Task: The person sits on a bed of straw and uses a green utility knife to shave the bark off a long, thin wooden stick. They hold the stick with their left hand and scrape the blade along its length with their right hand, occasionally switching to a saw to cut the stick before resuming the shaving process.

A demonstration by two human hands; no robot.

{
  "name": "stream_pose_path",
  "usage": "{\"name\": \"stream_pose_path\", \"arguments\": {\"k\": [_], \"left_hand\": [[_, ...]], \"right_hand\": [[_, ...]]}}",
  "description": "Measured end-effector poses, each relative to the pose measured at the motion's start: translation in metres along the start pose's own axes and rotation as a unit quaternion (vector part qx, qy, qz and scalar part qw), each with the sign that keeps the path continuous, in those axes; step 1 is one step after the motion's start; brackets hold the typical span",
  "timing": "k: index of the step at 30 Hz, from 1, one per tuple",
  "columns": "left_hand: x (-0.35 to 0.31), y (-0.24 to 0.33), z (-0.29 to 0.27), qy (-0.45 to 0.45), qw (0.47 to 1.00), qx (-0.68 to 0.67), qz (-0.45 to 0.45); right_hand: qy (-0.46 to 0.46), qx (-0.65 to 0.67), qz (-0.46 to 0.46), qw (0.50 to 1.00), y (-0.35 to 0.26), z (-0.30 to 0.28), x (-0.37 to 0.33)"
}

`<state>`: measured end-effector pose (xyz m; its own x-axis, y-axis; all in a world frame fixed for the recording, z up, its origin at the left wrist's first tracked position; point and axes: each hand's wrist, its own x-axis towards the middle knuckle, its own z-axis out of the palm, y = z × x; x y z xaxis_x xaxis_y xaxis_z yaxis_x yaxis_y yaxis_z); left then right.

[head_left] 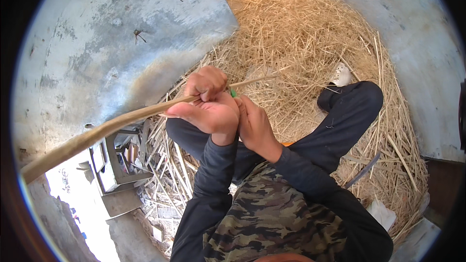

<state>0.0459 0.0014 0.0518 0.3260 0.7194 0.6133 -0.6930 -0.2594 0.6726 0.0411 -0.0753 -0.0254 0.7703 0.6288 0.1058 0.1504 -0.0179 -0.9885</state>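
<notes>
A: Hands on the pole (116, 124)?
B: I log left hand (216, 109) clenched round it. Right hand (257, 127) just beside; fingertips hidden, grip I cannot tell.
A: Beyond?
B: Green scrap (233, 93), mostly covered. Pole's left end cut off; straw (291, 24) beneath.

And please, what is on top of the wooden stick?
The left hand is on it: its fingers curl over the wooden stick, with the palm below. The stretch of wood inside this grip is covered, so it cannot be seen.

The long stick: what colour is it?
The stick is yellowish brown, best in the head view.
</notes>
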Motion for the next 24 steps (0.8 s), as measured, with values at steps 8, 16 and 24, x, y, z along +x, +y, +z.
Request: {"name": "stream_pose_path", "arguments": {"k": [8,16,24], "left_hand": [[0.006,-0.005,0.009,-0.012,1.0,-0.004,-0.011],[0.027,-0.013,0.014,-0.006,0.999,-0.023,-0.024],[0.029,-0.013,0.022,-0.031,0.999,-0.019,-0.034]], "right_hand": [[-0.014,-0.019,0.059,0.998,0.065,0.0,-0.008],[-0.047,-0.027,0.126,0.991,0.063,-0.015,-0.047],[0.004,0.083,-0.042,0.996,-0.004,-0.011,0.024]]}}
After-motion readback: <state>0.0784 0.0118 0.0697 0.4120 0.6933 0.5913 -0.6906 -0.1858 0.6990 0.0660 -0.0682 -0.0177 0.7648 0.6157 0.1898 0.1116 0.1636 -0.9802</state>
